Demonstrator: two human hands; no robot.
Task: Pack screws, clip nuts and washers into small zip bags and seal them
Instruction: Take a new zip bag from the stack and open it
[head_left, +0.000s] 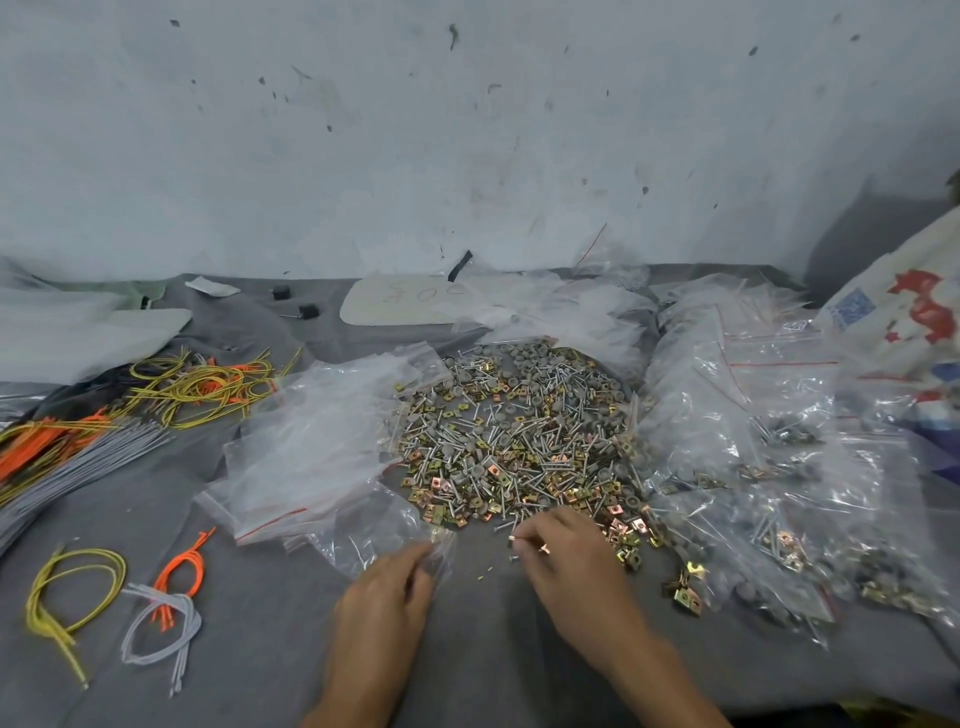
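grey cloth (260, 649) covers table beneath stained pale wall (467, 130).

Flat, dim, cool light with no clear source leaves only faint, soft-edged shadows on the cloth (493, 649). Small white glints speckle the bags (779, 415) at right. The wide lens bows the foot of the wall (467, 130) and softens the corners; fine detail looks smeared.

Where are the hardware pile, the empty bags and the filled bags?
hardware pile (511, 431): head view, heap's middle.
empty bags (311, 441): head view, top bag's middle.
filled bags (779, 540): head view, one bag's middle.
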